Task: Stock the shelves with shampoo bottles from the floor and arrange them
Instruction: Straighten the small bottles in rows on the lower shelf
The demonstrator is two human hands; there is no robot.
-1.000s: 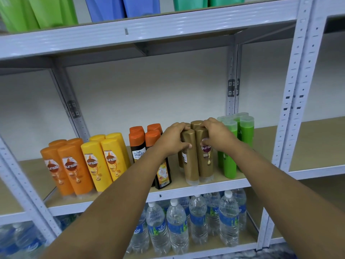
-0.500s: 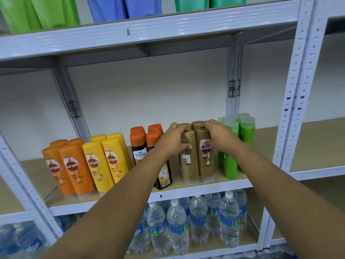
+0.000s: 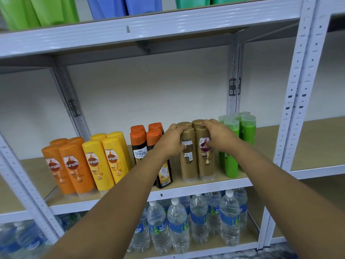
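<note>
Several brown shampoo bottles (image 3: pixel 190 165) stand in a tight cluster on the middle shelf (image 3: pixel 186 189). My left hand (image 3: pixel 170 143) grips the front left brown bottle, which shows its back label. My right hand (image 3: pixel 219 136) grips the front right brown bottle (image 3: pixel 205 163), which shows its front label. To the left stand black bottles with orange caps (image 3: pixel 139 146), yellow bottles (image 3: pixel 104 161) and orange bottles (image 3: pixel 71 169). Green bottles (image 3: pixel 231 157) stand just right of my right hand.
Water bottles (image 3: pixel 177 225) fill the shelf below. Green (image 3: pixel 37 10), blue (image 3: pixel 123 5) and teal containers (image 3: pixel 192 1) sit on the top shelf. A white perforated upright (image 3: pixel 296 90) borders the bay on the right, with a bare wooden shelf (image 3: pixel 317 144) beyond it.
The front left brown bottle has been turned and set straighter; its back label now faces me. Both hands stay on the brown bottles, which stand closer together.
</note>
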